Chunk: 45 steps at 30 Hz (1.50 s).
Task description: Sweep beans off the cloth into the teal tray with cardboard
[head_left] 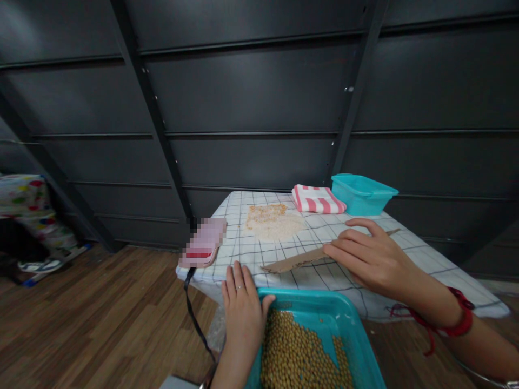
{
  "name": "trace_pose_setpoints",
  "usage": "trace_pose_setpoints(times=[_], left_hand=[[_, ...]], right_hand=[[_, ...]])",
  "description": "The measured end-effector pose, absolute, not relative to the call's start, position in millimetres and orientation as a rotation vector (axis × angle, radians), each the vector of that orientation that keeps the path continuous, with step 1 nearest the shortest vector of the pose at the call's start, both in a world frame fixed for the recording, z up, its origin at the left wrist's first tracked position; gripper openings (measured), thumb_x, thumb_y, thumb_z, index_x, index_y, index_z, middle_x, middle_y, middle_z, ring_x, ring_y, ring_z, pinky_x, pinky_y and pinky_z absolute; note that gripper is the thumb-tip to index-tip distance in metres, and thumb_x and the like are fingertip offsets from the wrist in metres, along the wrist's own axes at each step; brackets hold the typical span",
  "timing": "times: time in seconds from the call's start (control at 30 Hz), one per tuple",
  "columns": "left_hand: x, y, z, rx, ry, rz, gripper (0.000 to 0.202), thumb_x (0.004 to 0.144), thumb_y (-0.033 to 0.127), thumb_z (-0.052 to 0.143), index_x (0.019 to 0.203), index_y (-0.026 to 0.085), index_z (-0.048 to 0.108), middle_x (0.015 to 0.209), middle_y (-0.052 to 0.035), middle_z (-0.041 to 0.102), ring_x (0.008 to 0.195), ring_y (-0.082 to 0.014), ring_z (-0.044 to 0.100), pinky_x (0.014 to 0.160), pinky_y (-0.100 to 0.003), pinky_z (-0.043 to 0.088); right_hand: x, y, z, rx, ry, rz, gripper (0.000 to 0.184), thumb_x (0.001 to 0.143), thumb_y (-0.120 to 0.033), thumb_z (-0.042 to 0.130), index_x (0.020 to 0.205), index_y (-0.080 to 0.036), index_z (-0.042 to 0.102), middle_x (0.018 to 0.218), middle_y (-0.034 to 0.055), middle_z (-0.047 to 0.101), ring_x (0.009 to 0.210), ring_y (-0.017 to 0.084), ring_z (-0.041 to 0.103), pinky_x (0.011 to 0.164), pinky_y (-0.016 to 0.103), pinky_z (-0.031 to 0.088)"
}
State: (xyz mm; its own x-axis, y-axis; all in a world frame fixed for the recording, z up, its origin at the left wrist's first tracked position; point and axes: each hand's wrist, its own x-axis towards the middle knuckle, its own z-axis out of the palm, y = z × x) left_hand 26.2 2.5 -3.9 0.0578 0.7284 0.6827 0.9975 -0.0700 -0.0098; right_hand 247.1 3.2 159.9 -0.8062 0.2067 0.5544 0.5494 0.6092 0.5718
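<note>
My left hand (242, 301) grips the near left corner of a teal tub (353, 335) filled with yellow-brown beans (298, 354), fingers over the rim and thumb inside. My right hand (371, 256) lies fingers-down on a strip of brown cardboard (292, 262) that stretches across the white checked tablecloth (405, 254). A pile of pale grain (272, 220) sits further back on the cloth.
A red-and-white striped cloth (317, 199) and an empty teal tub (362, 194) stand at the table's far end. A pink device (204, 243) with a black cord (195, 319) lies at the left corner. Dark metal wall behind, wood floor to the left.
</note>
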Motion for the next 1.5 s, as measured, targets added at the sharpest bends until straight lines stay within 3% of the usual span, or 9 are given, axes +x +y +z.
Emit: trace_pose_setpoints(times=[0.27, 0.67, 1.1, 1.5], left_hand=[[26.9, 1.3, -2.5, -1.863, -1.753, -0.705, 0.067, 0.077, 0.051, 0.042, 0.119, -0.002, 0.043, 0.126, -0.0259, 0.043, 0.118, -0.0397, 0.035, 0.091, -0.054, 0.036], [27.6, 0.7, -3.8, -1.871, -1.763, -0.701, 0.065, 0.080, 0.049, 0.036, 0.122, -0.001, 0.039, 0.127, -0.0263, 0.042, 0.120, -0.0382, 0.033, 0.090, -0.055, 0.036], [29.4, 2.2, -4.7, -1.857, -1.746, -0.726, 0.066, 0.079, 0.052, 0.035, 0.119, -0.001, 0.043, 0.125, -0.0263, 0.043, 0.119, -0.0386, 0.034, 0.090, -0.054, 0.036], [28.8, -0.6, -0.2, -1.895, -1.775, -0.718, 0.064, 0.079, 0.049, 0.039, 0.118, -0.001, 0.044, 0.126, -0.0265, 0.043, 0.120, -0.0383, 0.034, 0.092, -0.053, 0.034]], right_hand=[[255.7, -3.0, 164.2, -0.574, -2.395, -1.025, 0.022, 0.079, -0.002, 0.039, 0.091, -0.015, 0.052, 0.069, 0.0019, 0.061, 0.068, 0.014, 0.051, 0.078, 0.036, 0.038], [287.4, 0.1, 166.0, -0.892, -2.323, -1.301, 0.030, 0.081, -0.005, 0.032, 0.085, -0.019, 0.058, 0.068, 0.0043, 0.060, 0.068, 0.018, 0.051, 0.073, 0.038, 0.037], [276.2, -11.0, 164.0, -0.804, -2.441, -1.201, 0.026, 0.080, -0.004, 0.035, 0.086, -0.013, 0.059, 0.068, 0.0054, 0.059, 0.067, 0.017, 0.051, 0.075, 0.036, 0.038], [278.4, -17.9, 155.0, -0.883, -2.387, -1.365, 0.028, 0.081, -0.003, 0.034, 0.082, -0.012, 0.060, 0.064, 0.0060, 0.060, 0.064, 0.017, 0.050, 0.073, 0.037, 0.039]])
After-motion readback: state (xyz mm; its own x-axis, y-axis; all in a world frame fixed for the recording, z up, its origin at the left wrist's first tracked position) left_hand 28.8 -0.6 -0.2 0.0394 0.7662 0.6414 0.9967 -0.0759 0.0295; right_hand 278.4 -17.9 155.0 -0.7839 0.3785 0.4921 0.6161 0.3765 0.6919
